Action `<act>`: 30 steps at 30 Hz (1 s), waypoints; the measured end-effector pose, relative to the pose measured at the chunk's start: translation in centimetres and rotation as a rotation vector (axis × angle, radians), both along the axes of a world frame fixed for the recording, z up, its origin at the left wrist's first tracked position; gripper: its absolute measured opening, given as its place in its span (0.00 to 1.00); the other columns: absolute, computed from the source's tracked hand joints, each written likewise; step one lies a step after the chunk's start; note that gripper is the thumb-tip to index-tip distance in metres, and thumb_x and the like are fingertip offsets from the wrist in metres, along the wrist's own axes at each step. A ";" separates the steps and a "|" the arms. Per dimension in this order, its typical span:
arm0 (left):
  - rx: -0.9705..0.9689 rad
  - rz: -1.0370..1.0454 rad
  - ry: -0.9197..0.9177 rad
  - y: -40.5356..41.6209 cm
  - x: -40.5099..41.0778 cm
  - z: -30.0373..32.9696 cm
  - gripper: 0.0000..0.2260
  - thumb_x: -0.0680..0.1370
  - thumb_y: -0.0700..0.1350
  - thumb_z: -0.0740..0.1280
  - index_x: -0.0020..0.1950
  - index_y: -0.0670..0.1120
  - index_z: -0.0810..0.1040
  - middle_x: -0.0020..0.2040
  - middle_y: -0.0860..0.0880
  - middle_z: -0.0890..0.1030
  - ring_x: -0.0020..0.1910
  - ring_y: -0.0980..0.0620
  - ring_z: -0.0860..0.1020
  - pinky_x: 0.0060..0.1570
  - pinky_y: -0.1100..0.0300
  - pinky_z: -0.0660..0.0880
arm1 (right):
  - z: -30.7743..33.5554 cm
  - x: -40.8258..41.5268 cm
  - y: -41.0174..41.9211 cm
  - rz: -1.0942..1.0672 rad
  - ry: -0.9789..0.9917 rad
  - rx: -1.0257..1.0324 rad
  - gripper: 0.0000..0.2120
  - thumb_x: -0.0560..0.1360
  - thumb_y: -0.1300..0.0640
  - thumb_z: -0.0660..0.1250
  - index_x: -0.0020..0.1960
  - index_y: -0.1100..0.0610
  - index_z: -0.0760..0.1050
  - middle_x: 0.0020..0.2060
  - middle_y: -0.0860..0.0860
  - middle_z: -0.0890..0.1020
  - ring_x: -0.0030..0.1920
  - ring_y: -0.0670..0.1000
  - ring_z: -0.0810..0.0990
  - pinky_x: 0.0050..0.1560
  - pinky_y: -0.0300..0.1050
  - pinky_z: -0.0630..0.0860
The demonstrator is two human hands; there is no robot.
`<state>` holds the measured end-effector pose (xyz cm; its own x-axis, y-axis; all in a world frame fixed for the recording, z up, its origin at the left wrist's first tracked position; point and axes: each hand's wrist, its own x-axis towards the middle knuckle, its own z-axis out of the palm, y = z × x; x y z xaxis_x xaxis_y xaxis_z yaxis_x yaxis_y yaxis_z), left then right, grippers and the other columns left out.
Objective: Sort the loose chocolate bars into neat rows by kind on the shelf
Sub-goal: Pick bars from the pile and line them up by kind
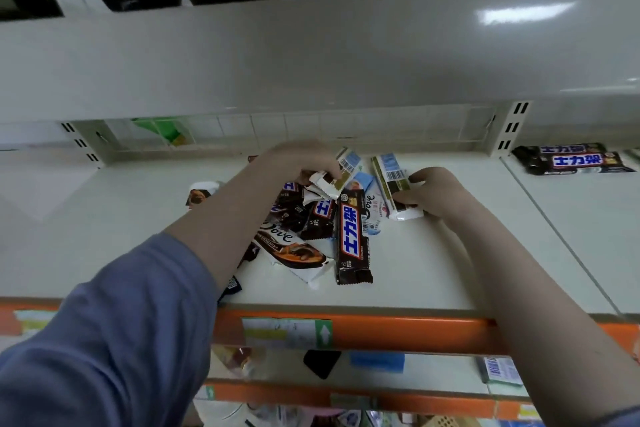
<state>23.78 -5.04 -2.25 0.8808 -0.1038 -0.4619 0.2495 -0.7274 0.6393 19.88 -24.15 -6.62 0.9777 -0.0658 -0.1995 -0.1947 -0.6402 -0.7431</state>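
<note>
While a heap of loose chocolate bars lies near the middle of the white shelf, a person reaches in with both hands. Left hand, fingers curled, pinches a white-wrapped bar lifted at the heap's back edge. Right hand grips a second white-wrapped bar, barcode side up, resting on the shelf just right of the heap. A dark Snickers bar lies lengthwise at the heap's right side, pointing toward the orange front edge; a Dove bar lies slanted beside it. Two more dark bars sit at the back of the neighbouring shelf to the right.
</note>
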 end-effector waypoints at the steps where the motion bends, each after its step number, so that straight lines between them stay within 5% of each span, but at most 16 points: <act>1: 0.061 -0.028 -0.034 -0.5 -0.2 -0.1 0.05 0.74 0.37 0.67 0.48 0.40 0.74 0.39 0.47 0.77 0.34 0.53 0.75 0.34 0.64 0.72 | -0.1 -0.1 -0.1 0.008 0.006 0.010 0.18 0.69 0.61 0.69 0.55 0.70 0.75 0.43 0.66 0.81 0.36 0.54 0.72 0.34 0.46 0.65; 4: 0.219 -0.102 -0.112 -1.7 -0.6 0.0 0.06 0.74 0.40 0.67 0.39 0.42 0.71 0.38 0.47 0.72 0.34 0.53 0.70 0.32 0.64 0.66 | -0.3 -0.7 -0.5 0.019 0.008 0.024 0.15 0.68 0.62 0.68 0.53 0.68 0.76 0.38 0.60 0.79 0.36 0.54 0.73 0.33 0.44 0.65; 7: 0.295 -0.109 -0.127 -2.4 -0.5 0.6 0.10 0.73 0.40 0.68 0.35 0.44 0.69 0.35 0.48 0.71 0.31 0.54 0.68 0.29 0.65 0.65 | -0.4 -1.4 -0.7 0.007 -0.021 0.014 0.13 0.68 0.63 0.68 0.52 0.66 0.77 0.44 0.63 0.82 0.40 0.58 0.78 0.37 0.46 0.69; 12: 0.242 -0.100 0.028 -3.2 -0.4 1.1 0.10 0.72 0.41 0.69 0.51 0.40 0.75 0.47 0.42 0.77 0.37 0.49 0.75 0.40 0.59 0.73 | -0.6 -2.4 -1.1 -0.029 -0.051 0.000 0.11 0.68 0.62 0.67 0.50 0.60 0.77 0.43 0.58 0.83 0.46 0.58 0.81 0.41 0.44 0.71; 16: 0.325 -0.143 -0.065 -4.7 -0.9 0.3 0.12 0.74 0.43 0.67 0.56 0.41 0.73 0.51 0.45 0.73 0.49 0.49 0.73 0.47 0.59 0.71 | -0.6 -3.1 -1.6 -0.069 -0.053 0.004 0.09 0.68 0.62 0.67 0.48 0.59 0.77 0.39 0.56 0.81 0.44 0.56 0.79 0.36 0.43 0.69; 19: 0.417 -0.165 -0.164 -5.5 -1.2 -0.7 0.06 0.73 0.42 0.67 0.46 0.42 0.73 0.41 0.48 0.70 0.39 0.53 0.71 0.34 0.64 0.68 | -0.6 -3.5 -2.1 -0.105 -0.055 -0.005 0.08 0.68 0.62 0.66 0.48 0.58 0.76 0.41 0.57 0.82 0.45 0.58 0.80 0.36 0.43 0.70; 22: 0.418 -0.118 -0.208 -5.5 -1.7 -0.7 0.10 0.72 0.39 0.66 0.34 0.43 0.66 0.35 0.49 0.65 0.32 0.54 0.66 0.31 0.64 0.64 | -0.3 -4.3 -2.8 -0.170 -0.110 -0.004 0.09 0.68 0.62 0.65 0.48 0.56 0.74 0.40 0.56 0.80 0.40 0.59 0.80 0.39 0.46 0.74; 27: -0.076 0.138 -0.166 -4.3 -3.8 0.5 0.06 0.70 0.34 0.68 0.44 0.39 0.72 0.39 0.45 0.74 0.35 0.51 0.73 0.29 0.60 0.71 | 0.0 -6.9 -4.7 -0.214 -0.247 0.026 0.06 0.69 0.61 0.64 0.45 0.53 0.74 0.41 0.54 0.81 0.41 0.59 0.80 0.42 0.54 0.77; 30: -0.542 0.209 0.018 -3.9 -5.5 1.2 0.08 0.71 0.33 0.68 0.49 0.34 0.76 0.39 0.43 0.82 0.36 0.50 0.81 0.41 0.58 0.80 | 0.2 -8.7 -5.6 -0.248 -0.315 0.036 0.05 0.71 0.61 0.64 0.45 0.54 0.76 0.37 0.53 0.80 0.40 0.58 0.79 0.42 0.52 0.76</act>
<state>18.23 -8.94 -1.03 0.9007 -0.1544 -0.4060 0.3665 -0.2318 0.9011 11.13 -29.75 -6.37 0.9467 -0.3057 0.1012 -0.0989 -0.5750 -0.8121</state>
